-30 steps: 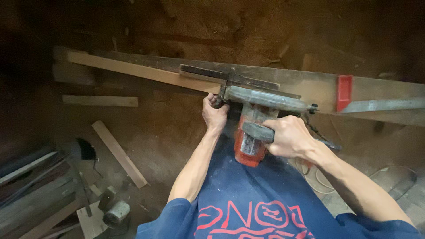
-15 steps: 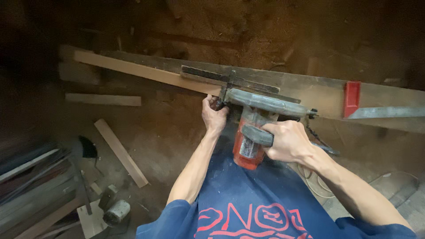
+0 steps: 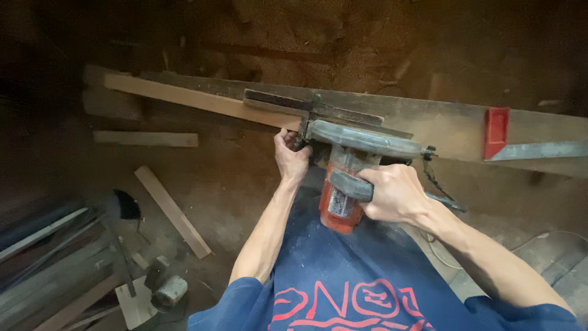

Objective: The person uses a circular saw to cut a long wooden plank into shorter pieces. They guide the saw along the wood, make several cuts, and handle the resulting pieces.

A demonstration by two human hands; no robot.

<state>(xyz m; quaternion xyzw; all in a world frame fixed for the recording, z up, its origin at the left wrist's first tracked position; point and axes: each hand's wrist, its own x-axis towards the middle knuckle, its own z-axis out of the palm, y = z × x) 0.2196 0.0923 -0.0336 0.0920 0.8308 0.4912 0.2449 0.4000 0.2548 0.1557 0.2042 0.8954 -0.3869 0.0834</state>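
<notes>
Dim workshop floor, strewn with offcuts, under a person running a power saw along a plank.

Nearest, the right hand [image 3: 395, 195] is closed around the grey handle of a red circular saw [image 3: 343, 178]. Beside it, the left hand [image 3: 291, 154] grips the saw's front edge where it meets the long plank [image 3: 202, 101]. Cutting looks mid-way; the next push likely needs steady, straight pressure. Farther right, a red clamp [image 3: 495, 132] sits on the plank.
</notes>
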